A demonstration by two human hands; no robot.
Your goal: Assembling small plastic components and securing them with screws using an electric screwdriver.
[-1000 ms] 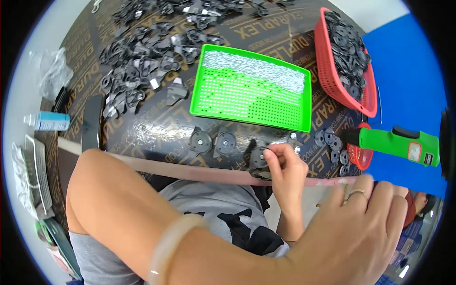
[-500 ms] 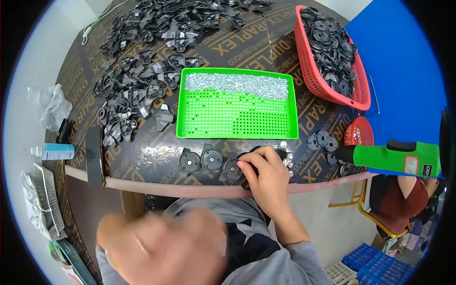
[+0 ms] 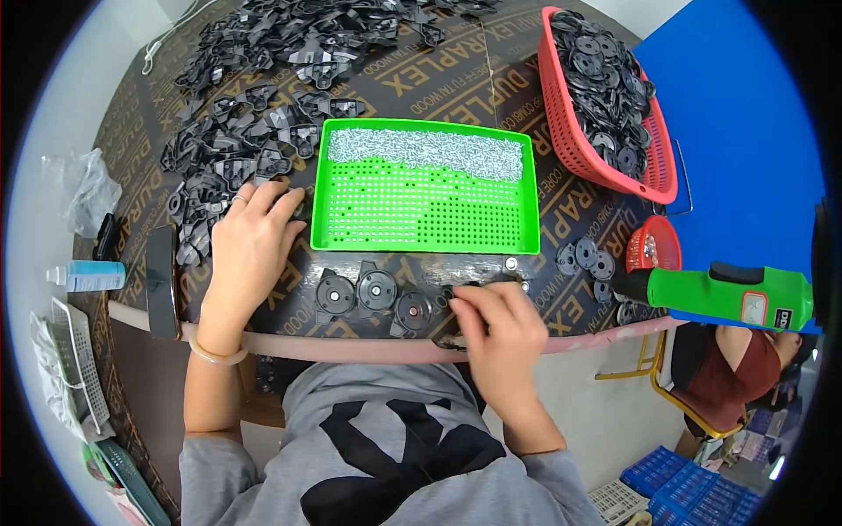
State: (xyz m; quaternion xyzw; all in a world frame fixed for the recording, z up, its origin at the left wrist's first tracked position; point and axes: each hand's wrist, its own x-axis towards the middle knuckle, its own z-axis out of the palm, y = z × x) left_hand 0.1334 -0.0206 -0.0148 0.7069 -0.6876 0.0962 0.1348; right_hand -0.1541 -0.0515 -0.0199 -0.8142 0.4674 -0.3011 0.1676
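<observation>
My left hand (image 3: 250,241) is over the edge of a pile of black plastic parts (image 3: 232,171), left of a green tray (image 3: 425,249). Its thumb and fingers are apart around a loose part, which they mostly cover. Near the table's front edge, my right hand (image 3: 504,337) has thumb and fingertips closed on a black plastic part (image 3: 449,292), largely hidden beneath them. To its left lie three black housings with round discs: one housing (image 3: 334,295), a middle one (image 3: 377,287) and one nearest the hand (image 3: 412,311). Small metal pieces (image 3: 511,264) lie just beyond my right hand.
Many small silvery pins (image 3: 421,151) fill the tray's far side. A red basket (image 3: 566,140) of black discs stands far right. Loose discs (image 3: 588,254), a small red bowl (image 3: 671,250) and a green power screwdriver (image 3: 728,296) lie right. A person (image 3: 737,368) sits beyond.
My left hand, blurred and close to my body before, has reached forward to the pile of black parts. My right hand stays at the black part by the front edge, its fingers slightly shifted.
</observation>
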